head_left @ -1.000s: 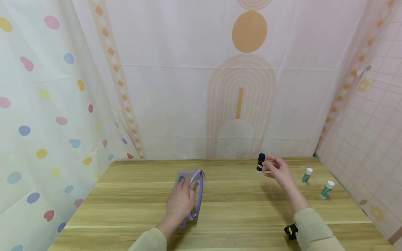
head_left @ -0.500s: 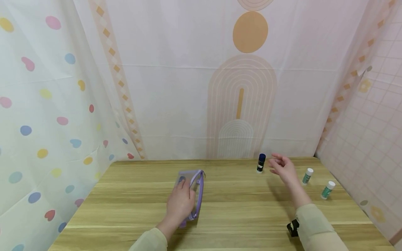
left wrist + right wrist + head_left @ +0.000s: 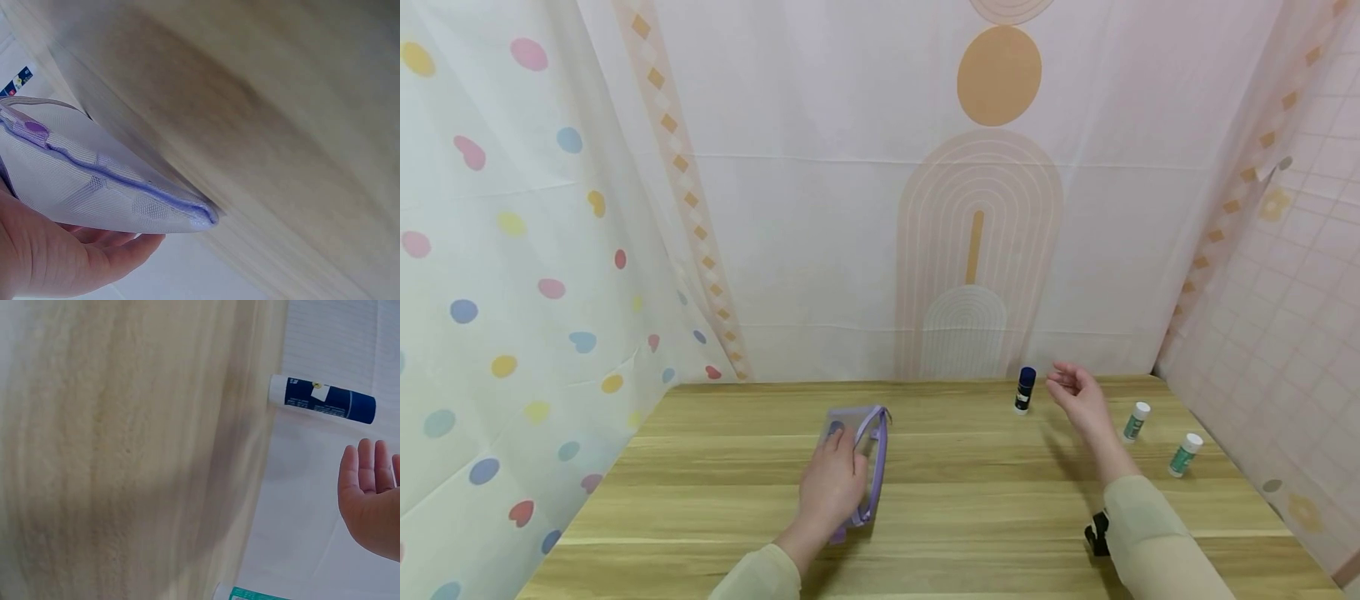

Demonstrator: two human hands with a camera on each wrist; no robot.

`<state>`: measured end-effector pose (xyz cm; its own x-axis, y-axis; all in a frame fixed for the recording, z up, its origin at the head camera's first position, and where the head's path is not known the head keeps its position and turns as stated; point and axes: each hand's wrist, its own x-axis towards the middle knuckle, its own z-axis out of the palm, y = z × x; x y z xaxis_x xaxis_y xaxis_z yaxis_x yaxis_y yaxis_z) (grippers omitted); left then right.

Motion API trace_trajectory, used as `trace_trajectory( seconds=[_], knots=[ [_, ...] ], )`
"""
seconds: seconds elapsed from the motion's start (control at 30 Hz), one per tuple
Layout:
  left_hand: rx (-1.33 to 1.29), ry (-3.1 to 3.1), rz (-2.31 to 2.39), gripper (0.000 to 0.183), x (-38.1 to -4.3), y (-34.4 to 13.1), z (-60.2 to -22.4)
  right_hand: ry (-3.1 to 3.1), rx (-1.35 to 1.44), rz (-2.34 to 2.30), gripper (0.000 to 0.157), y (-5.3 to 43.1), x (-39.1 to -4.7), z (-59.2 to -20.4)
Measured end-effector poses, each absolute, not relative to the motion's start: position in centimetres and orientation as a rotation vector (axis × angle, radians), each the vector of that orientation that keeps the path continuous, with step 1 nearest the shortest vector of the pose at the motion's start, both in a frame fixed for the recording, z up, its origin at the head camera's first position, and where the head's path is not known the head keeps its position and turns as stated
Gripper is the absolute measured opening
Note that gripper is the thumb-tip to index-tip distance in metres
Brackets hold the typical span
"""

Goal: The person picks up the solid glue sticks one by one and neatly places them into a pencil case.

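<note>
In the head view my left hand (image 3: 833, 479) rests on a translucent mesh zip pouch (image 3: 878, 475) with purple trim, its fingers laid over the left panel. A dark blue round shape shows through the mesh near the fingertips. The left wrist view has the pouch (image 3: 106, 169) between my hand (image 3: 69, 256) and the tabletop, its zip mouth parted. My right hand (image 3: 1078, 404) is raised just right of a dark blue glue stick (image 3: 1025, 390), holding nothing. The right wrist view also shows that glue stick (image 3: 325, 400) upright on its white base, apart from the extended fingers (image 3: 366, 465).
Two green glue sticks with white caps, the nearer one (image 3: 1185, 455) and the farther one (image 3: 1137, 422), stand on the right side of the wooden table (image 3: 970, 500). A black object (image 3: 1097, 534) shows beside the right sleeve. Patterned curtains (image 3: 820, 250) border the table.
My right hand has drawn away from the dark blue glue stick, up and to the right, leaving it standing. The left hand and pouch have stayed in place.
</note>
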<state>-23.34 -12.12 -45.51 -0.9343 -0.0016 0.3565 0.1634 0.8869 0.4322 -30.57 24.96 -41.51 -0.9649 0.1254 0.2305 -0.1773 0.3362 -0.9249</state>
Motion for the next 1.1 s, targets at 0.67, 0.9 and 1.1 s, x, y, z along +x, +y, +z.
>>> trace_trajectory(
  seconds=[0.67, 0.9, 1.1],
  knots=[
    [-0.117, -2.72, -0.659, 0.046, -23.2, -12.1, -45.5, -2.411, 0.023, 1.613, 0.048, 24.5, -32.5, -43.3],
    [-0.121, -2.716, -0.661, 0.045, -23.1, -12.1, -45.4, -2.43, 0.012, 1.604, 0.047, 24.3, -32.8, -43.7],
    [-0.122, -2.706, -0.656, 0.045, -23.1, -12.1, -45.4, -2.429, 0.002, 1.641, 0.048, 23.9, -32.8, -44.0]
  ],
)
